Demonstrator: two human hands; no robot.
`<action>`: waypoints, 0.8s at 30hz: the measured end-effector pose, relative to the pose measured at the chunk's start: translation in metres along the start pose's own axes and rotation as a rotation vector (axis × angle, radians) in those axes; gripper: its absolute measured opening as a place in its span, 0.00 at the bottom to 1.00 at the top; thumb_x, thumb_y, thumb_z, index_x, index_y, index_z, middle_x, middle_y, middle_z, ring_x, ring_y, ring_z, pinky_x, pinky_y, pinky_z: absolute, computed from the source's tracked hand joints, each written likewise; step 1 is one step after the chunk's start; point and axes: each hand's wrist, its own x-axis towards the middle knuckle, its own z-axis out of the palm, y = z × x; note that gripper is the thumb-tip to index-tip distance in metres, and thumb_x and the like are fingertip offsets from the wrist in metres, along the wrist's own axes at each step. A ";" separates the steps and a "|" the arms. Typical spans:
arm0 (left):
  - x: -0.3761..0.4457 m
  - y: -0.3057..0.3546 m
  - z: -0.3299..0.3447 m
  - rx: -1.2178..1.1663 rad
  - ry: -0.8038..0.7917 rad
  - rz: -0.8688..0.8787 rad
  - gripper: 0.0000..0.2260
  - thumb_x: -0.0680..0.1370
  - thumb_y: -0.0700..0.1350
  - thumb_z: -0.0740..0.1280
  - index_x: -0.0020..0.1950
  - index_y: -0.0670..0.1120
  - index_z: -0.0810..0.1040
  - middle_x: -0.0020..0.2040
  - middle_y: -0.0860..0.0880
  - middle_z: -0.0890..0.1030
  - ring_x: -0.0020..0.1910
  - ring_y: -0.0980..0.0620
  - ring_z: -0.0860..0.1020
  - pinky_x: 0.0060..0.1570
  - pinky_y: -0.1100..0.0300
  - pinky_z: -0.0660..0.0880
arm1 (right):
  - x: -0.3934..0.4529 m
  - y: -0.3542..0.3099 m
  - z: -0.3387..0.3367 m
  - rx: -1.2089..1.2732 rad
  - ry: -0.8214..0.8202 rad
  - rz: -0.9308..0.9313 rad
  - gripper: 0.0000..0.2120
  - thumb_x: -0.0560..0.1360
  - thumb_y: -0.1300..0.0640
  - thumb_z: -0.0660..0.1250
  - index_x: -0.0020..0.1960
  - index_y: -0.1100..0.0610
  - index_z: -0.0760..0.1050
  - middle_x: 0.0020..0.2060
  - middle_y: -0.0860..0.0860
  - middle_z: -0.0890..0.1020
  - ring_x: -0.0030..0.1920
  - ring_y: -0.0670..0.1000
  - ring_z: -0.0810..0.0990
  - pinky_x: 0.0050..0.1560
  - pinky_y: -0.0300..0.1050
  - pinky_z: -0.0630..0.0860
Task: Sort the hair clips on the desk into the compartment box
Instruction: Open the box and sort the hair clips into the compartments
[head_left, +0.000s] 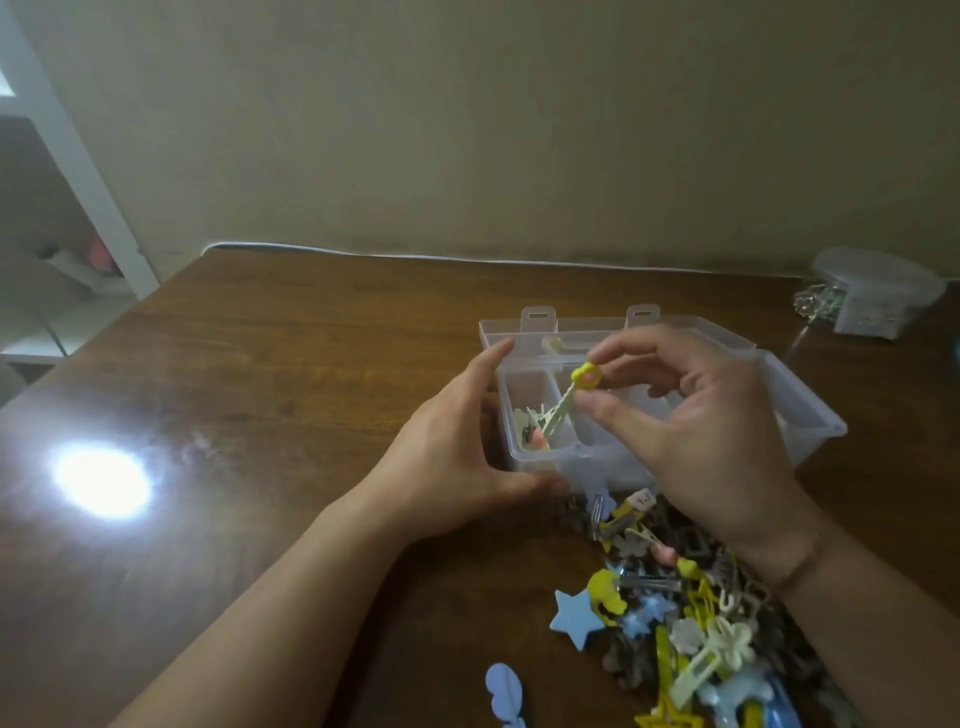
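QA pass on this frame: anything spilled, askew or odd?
Only one stray: a blue feather-shaped clip lies apart from the heap of mixed hair clips on the brown wooden desk. Nothing looks damaged.

Yellow clip (571, 397) tilted over clear box (524, 460).

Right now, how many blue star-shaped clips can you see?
2 that I can make out: a large blue star at the pile's left edge, and a smaller blue star just right of it. The pile may hide more.
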 end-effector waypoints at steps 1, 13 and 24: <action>0.000 0.000 0.000 0.003 0.001 0.004 0.52 0.61 0.63 0.78 0.77 0.61 0.51 0.69 0.58 0.71 0.62 0.62 0.73 0.61 0.56 0.76 | 0.000 0.002 0.001 -0.042 -0.035 0.007 0.10 0.69 0.59 0.75 0.48 0.48 0.80 0.42 0.41 0.83 0.46 0.39 0.81 0.46 0.27 0.72; 0.001 -0.004 -0.004 0.027 0.036 -0.008 0.51 0.61 0.65 0.76 0.77 0.60 0.52 0.70 0.56 0.71 0.65 0.60 0.72 0.65 0.51 0.73 | -0.003 -0.018 -0.030 -0.367 -0.715 -0.233 0.07 0.73 0.45 0.66 0.50 0.40 0.79 0.38 0.33 0.78 0.44 0.36 0.77 0.42 0.30 0.73; 0.002 -0.001 -0.004 0.019 0.018 -0.030 0.50 0.63 0.62 0.77 0.78 0.60 0.51 0.71 0.58 0.69 0.63 0.62 0.71 0.64 0.56 0.73 | -0.018 -0.022 -0.005 -0.561 -1.059 -0.422 0.10 0.74 0.41 0.66 0.55 0.41 0.73 0.50 0.39 0.75 0.50 0.40 0.73 0.49 0.42 0.75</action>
